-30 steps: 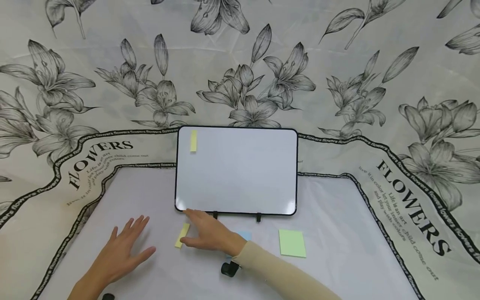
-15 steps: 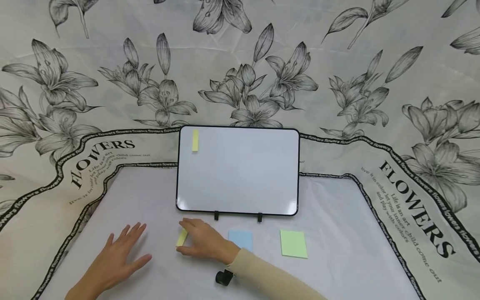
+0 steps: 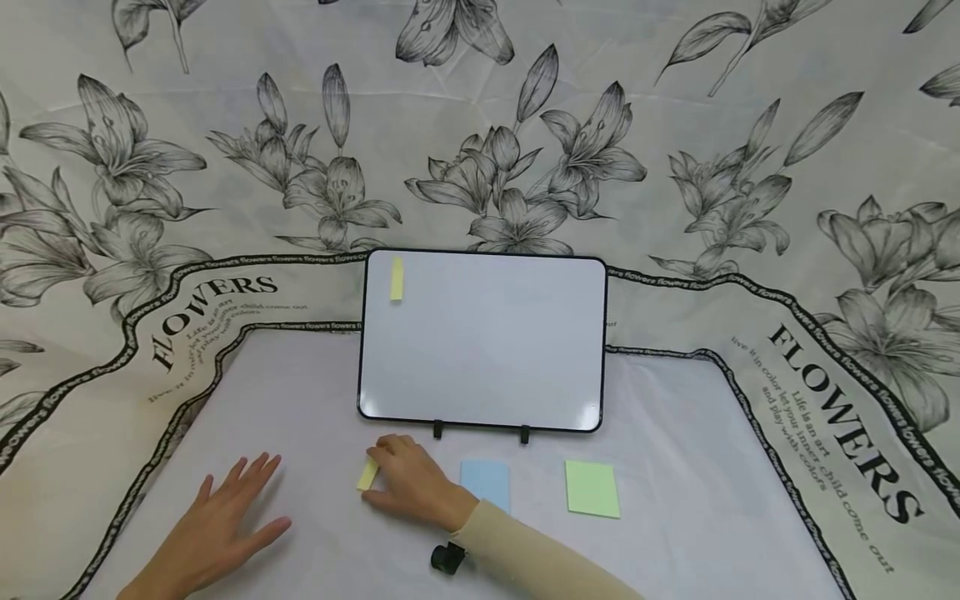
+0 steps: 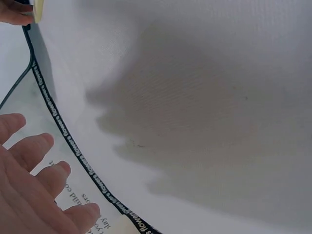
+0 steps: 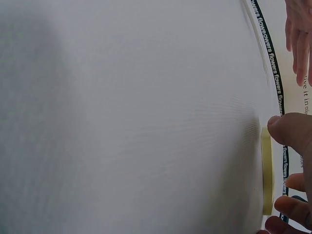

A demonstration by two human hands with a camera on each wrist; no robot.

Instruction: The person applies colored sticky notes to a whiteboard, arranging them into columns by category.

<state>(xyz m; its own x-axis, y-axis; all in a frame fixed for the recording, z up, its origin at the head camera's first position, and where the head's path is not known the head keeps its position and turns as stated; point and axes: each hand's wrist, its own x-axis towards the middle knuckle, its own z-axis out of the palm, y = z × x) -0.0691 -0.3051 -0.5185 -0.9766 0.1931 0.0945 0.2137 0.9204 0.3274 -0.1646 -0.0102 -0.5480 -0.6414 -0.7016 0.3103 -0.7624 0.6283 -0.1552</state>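
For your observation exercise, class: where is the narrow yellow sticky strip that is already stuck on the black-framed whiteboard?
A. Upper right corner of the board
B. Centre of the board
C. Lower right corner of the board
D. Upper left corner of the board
D. The narrow yellow sticky strip sits near the top left corner of the black-framed whiteboard, while the rest of the board's surface is bare.

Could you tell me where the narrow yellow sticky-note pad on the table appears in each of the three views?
Head: yellow pad lies lower centre, at the right hand's fingertips.
Left wrist: top left corner.
Right wrist: right edge, between thumb and fingers.
Shared landmark: the black lettered border.
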